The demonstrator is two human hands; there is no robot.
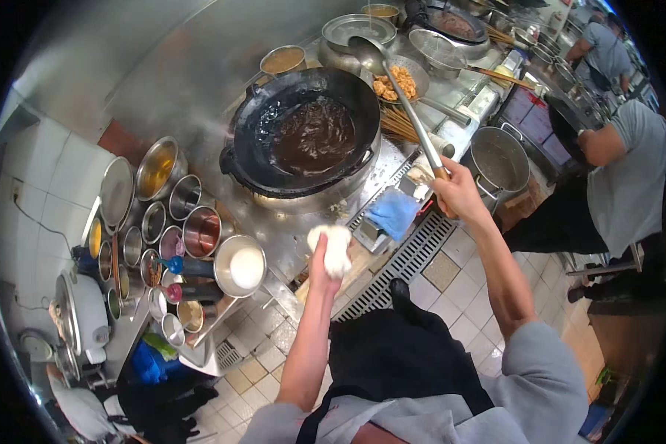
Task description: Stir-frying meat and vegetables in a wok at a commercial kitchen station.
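Note:
My right hand grips the wooden handle end of a long metal ladle, whose bowl is over the rim of a strainer bowl. Fried pieces of food lie in that perforated strainer. My left hand holds a bunched white cloth in front of the stove. A large black wok sits on the burner before me, with dark, rippling liquid in it. A blue cloth lies at the stove's front edge, between my two hands.
Metal bowls and pots of sauces and powder crowd the left counter, beside a rice cooker. A deep pot stands to the right, near a co-worker holding a wok. Another person is further back. A floor drain grate runs below the stove.

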